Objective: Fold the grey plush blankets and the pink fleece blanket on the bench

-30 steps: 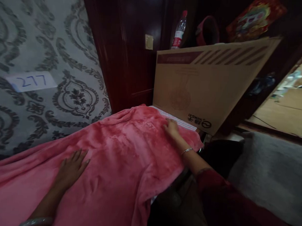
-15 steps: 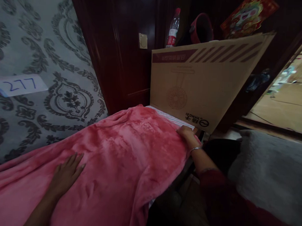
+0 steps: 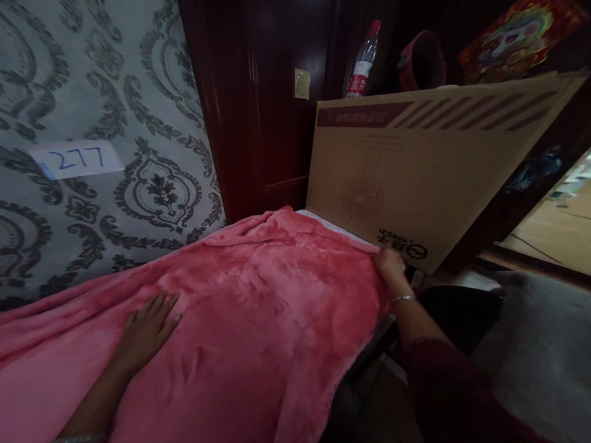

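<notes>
A pink fleece blanket lies spread over a bed from the lower left to the middle. My left hand rests flat on it with fingers apart. My right hand is at the blanket's far right corner, fingers curled on the edge, close to the lower edge of a large cardboard box. A silver bangle sits on my right wrist. A strip of striped sheet shows beyond the blanket's far edge.
A grey patterned wall with a paper label reading 277 stands at left. Dark wood panelling is behind. A plastic bottle and a red round object stand behind the box. A grey fuzzy cover lies at right.
My right hand has slid along the blanket from its middle far edge out to the right corner by the box. My left hand has stayed flat in place.
</notes>
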Demonstrator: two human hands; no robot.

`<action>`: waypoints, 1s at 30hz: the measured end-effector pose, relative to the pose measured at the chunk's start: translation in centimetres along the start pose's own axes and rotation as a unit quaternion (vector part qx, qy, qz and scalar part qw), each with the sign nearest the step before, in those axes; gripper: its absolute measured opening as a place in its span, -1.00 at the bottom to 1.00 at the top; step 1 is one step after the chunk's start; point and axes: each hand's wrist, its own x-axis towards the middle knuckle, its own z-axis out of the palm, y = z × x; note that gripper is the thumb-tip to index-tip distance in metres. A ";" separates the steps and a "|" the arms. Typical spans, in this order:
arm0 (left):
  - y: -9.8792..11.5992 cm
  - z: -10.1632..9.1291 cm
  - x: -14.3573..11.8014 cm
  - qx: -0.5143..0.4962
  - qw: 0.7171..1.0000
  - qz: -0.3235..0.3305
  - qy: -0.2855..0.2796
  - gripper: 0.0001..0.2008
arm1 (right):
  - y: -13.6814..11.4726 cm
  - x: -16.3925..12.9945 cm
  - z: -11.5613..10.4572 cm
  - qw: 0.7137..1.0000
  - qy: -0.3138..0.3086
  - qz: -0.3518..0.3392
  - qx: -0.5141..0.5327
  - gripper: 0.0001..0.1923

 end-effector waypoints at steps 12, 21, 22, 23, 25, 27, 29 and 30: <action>-0.8 0.6 0.4 -0.028 0.999 0.022 0.019 -0.39 | -8.7 -8.6 2.3 0.870 -0.204 -0.356 0.272 -0.64; -1.0 1.1 0.7 -0.034 0.999 0.015 0.016 -0.38 | -2.0 -1.2 2.1 0.995 -0.052 -0.067 0.041 -0.60; -1.1 1.2 0.7 -0.031 0.999 0.013 0.016 -0.38 | -1.4 -0.8 2.4 0.996 -0.060 -0.060 0.030 -0.63; -1.1 1.3 0.7 -0.030 0.999 0.011 0.016 -0.37 | -1.0 -0.5 2.7 0.996 -0.068 -0.059 0.023 -0.65; -1.2 1.3 0.6 -0.027 0.999 0.011 0.013 -0.37 | -0.9 -0.2 3.4 0.995 -0.077 -0.065 0.015 -0.69; -1.2 1.3 0.6 -0.030 0.999 0.019 0.012 -0.38 | -1.0 0.0 3.9 0.995 -0.072 -0.067 0.013 -0.70; -1.3 1.2 0.5 -0.039 0.999 0.022 0.011 -0.40 | -0.9 0.3 3.9 0.998 -0.050 -0.047 0.013 -0.66; -1.3 1.2 0.5 -0.045 0.999 0.022 0.008 -0.41 | -0.7 0.5 3.8 0.999 -0.034 -0.029 0.013 -0.62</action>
